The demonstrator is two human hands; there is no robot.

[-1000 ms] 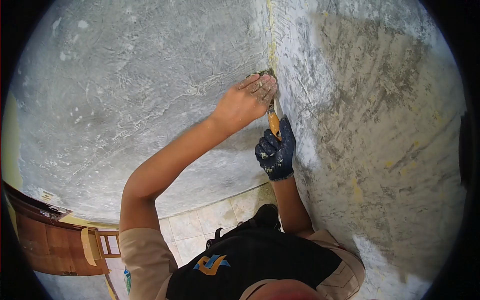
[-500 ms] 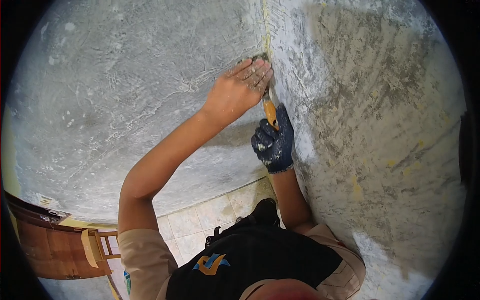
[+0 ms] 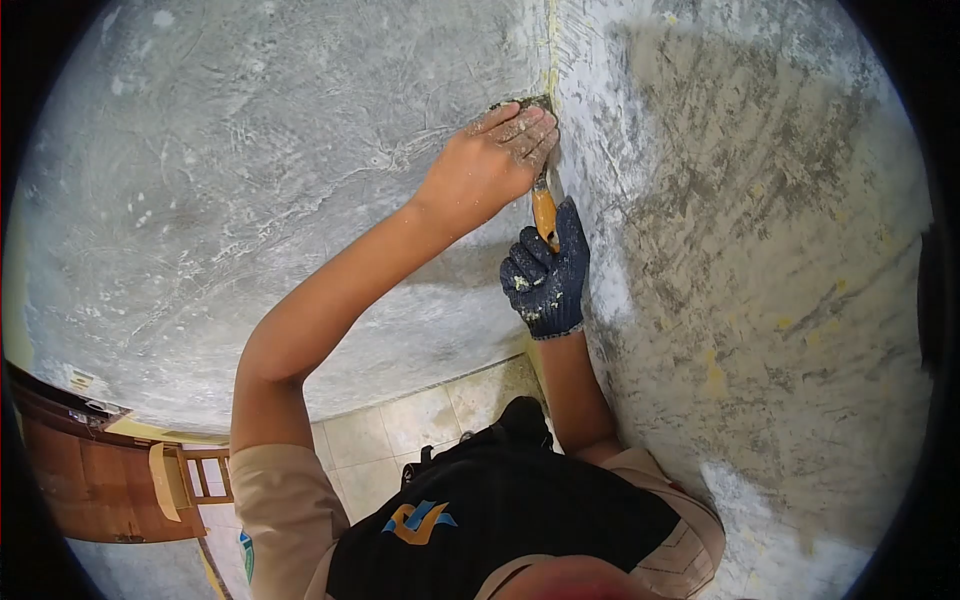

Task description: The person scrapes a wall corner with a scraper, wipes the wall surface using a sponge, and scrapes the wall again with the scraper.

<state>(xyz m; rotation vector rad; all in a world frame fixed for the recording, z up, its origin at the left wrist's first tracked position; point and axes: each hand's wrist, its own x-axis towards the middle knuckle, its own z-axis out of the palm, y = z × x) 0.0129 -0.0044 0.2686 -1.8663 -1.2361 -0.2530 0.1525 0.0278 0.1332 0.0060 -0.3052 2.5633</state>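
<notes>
An orange-handled scraper stands against the corner where two rough plastered walls meet. My right hand, in a dark blue knitted glove with pale smears, is wrapped round its handle from below, thumb up along the right side. My left hand is bare and dusted with plaster. Its fingers lie flat over the scraper's blade, pressing toward the wall, and they hide most of the blade. A dark edge of the blade shows just above the fingertips.
The grey left wall and the patchy right wall close in on both sides. Below are floor tiles. A wooden door and a wooden piece of furniture appear at lower left.
Both hands and the scraper sit slightly higher in the view, the left hand also a little to the right. The view itself has shifted slightly. Both hands keep their hold.
</notes>
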